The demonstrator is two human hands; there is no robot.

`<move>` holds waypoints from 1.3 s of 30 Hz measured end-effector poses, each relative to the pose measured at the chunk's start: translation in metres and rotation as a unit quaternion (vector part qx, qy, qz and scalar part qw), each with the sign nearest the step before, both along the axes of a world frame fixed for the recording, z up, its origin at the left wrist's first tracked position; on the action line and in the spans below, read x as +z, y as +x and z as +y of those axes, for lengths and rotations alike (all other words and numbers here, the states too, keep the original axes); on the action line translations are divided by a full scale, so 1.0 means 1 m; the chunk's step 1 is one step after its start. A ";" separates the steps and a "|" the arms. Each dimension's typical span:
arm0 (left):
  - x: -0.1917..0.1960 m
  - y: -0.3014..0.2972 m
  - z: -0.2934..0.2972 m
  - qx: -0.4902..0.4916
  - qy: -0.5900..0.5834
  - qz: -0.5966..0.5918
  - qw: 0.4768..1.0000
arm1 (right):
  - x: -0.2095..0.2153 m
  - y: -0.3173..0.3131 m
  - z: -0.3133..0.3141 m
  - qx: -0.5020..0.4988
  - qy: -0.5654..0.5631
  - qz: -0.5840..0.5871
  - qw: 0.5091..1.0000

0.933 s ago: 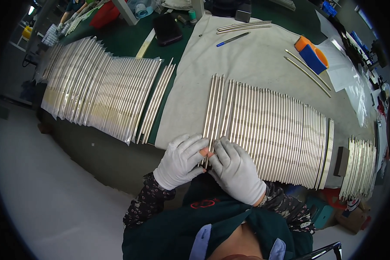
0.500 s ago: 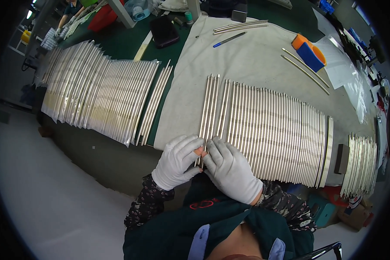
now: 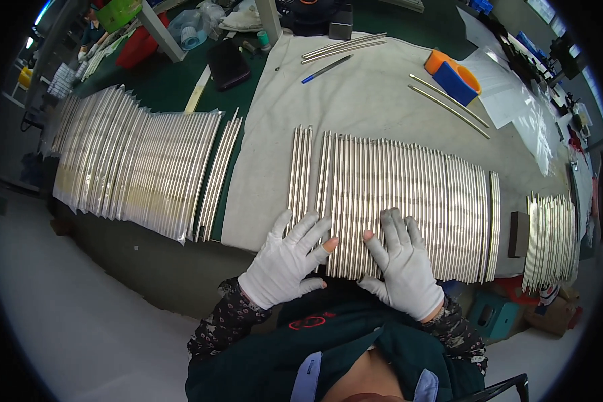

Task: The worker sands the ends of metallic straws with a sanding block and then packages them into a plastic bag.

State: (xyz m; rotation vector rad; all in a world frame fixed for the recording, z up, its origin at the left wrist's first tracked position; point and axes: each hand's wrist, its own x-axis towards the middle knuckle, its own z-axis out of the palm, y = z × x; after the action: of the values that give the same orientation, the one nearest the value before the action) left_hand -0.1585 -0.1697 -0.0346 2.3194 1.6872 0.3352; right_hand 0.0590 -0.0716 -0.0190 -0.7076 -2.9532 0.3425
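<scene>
A wide row of slim silvery metal rods [image 3: 409, 181] lies side by side on a cloth. To its left, across a narrow gap, is a small group of the same rods [image 3: 300, 167]. My left hand [image 3: 285, 261], in a white glove with a bare fingertip showing, lies with fingers spread over the near ends of the small group and the wide row's left edge. My right hand [image 3: 409, 271], gloved alike, rests open on the near part of the wide row. Neither hand grips a rod.
Bagged rods [image 3: 141, 161] lie at the left, beside several loose rods [image 3: 220, 177]. A dark block [image 3: 518, 234] and more rods [image 3: 549, 241] are at the right. Farther back are an orange-and-blue tape dispenser [image 3: 452, 77], a pen [image 3: 327, 69] and a black case [image 3: 228, 65].
My hands were close together at the small rod group. My right hand has moved right onto the wide row, and my left hand's fingers have spread. The whole view has shifted slightly.
</scene>
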 end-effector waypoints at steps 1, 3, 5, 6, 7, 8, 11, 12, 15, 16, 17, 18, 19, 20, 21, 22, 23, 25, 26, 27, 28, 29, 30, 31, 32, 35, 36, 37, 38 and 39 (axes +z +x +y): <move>-0.001 -0.002 0.001 -0.006 0.001 -0.002 1.000 | 0.000 0.000 -0.001 -0.004 0.006 -0.026 1.000; -0.002 -0.007 0.000 0.002 -0.008 0.008 1.000 | 0.001 -0.006 -0.001 -0.010 0.003 -0.031 0.999; -0.008 -0.014 -0.006 0.000 -0.010 0.020 1.000 | 0.000 -0.014 -0.001 0.010 -0.021 -0.013 1.000; -0.008 -0.015 -0.009 0.012 0.010 0.004 1.000 | 0.000 -0.018 -0.001 0.015 -0.029 -0.010 0.999; -0.010 -0.017 -0.011 0.024 0.031 -0.013 0.999 | -0.001 -0.023 -0.001 0.015 -0.029 -0.008 0.999; -0.015 -0.020 -0.012 0.015 0.042 0.019 0.999 | -0.003 -0.027 -0.001 0.033 -0.030 0.008 0.999; -0.013 -0.018 -0.010 0.017 0.050 0.027 0.998 | -0.004 -0.039 -0.003 0.054 -0.032 0.025 0.998; -0.012 -0.017 -0.010 0.015 0.051 0.029 0.998 | -0.005 -0.043 -0.004 0.061 -0.038 0.041 0.997; -0.010 -0.015 -0.010 0.020 0.045 0.027 0.998 | -0.001 -0.041 -0.004 0.080 -0.046 0.075 0.993; -0.009 -0.015 -0.010 0.023 0.050 0.021 0.998 | 0.003 -0.035 -0.004 0.094 -0.069 0.090 0.989; -0.009 -0.015 -0.009 0.024 0.055 0.013 0.998 | 0.009 -0.028 -0.003 0.108 -0.091 0.105 0.984; -0.008 -0.014 -0.010 0.025 0.055 0.014 0.998 | 0.013 -0.018 0.001 0.100 -0.097 0.120 0.983; -0.008 -0.015 -0.010 0.024 0.048 0.012 0.998 | 0.016 -0.006 0.006 0.066 -0.086 0.117 0.987; -0.009 -0.016 -0.009 0.024 0.041 0.008 0.999 | 0.015 0.009 0.012 0.017 -0.056 0.105 0.993; -0.011 -0.017 -0.012 0.026 0.040 0.009 0.999 | 0.012 0.025 0.016 -0.030 -0.025 0.096 0.995; -0.014 -0.019 -0.013 0.029 0.056 -0.015 0.998 | 0.008 0.044 0.022 -0.078 0.025 0.075 0.994; -0.015 -0.021 -0.014 0.031 0.072 -0.041 0.996 | 0.005 0.063 0.027 -0.127 0.075 0.052 0.988; -0.016 -0.023 -0.008 0.027 0.089 -0.068 0.993 | -0.010 0.103 0.033 -0.211 0.124 0.042 0.969; -0.013 -0.025 -0.006 0.047 0.104 -0.053 0.992 | -0.015 0.117 0.035 -0.233 0.122 0.026 0.964; -0.011 -0.028 -0.002 0.068 0.119 -0.037 0.990 | -0.020 0.126 0.036 -0.256 0.121 0.011 0.959; -0.009 -0.031 0.004 0.073 0.130 -0.042 0.988 | -0.028 0.130 0.036 -0.247 0.140 0.015 0.959; -0.010 -0.034 0.011 0.069 0.127 -0.045 0.988 | -0.028 0.131 0.035 -0.250 0.138 0.011 0.958; -0.014 -0.039 0.017 0.077 0.143 -0.051 0.985 | -0.028 0.126 0.035 -0.252 0.121 0.026 0.960; -0.015 -0.042 0.023 0.084 0.160 -0.057 0.982 | -0.028 0.120 0.035 -0.254 0.104 0.041 0.961; -0.014 -0.043 0.027 0.095 0.153 -0.066 0.981 | -0.025 0.116 0.034 -0.243 0.119 0.016 0.963; -0.018 -0.044 0.036 0.124 0.148 -0.192 0.962 | -0.024 0.102 0.035 -0.200 0.102 0.013 0.974; -0.022 -0.046 0.037 0.129 0.145 -0.212 0.958 | -0.021 0.097 0.033 -0.201 0.101 0.012 0.974; -0.025 -0.047 0.036 0.129 0.144 -0.211 0.958 | -0.018 0.091 0.031 -0.191 0.082 0.016 0.978; -0.026 -0.046 0.034 0.144 0.142 -0.205 0.958 | -0.016 0.085 0.029 -0.180 0.063 0.021 0.981; -0.027 -0.045 0.034 0.156 0.141 -0.200 0.957 | -0.016 0.080 0.027 -0.184 0.063 0.021 0.981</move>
State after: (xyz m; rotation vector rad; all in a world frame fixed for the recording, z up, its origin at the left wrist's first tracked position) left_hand -0.2040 -0.1358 -0.0619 1.9626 1.8765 1.0923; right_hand 0.1392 -0.0445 -0.0352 -1.1817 -2.6960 0.1370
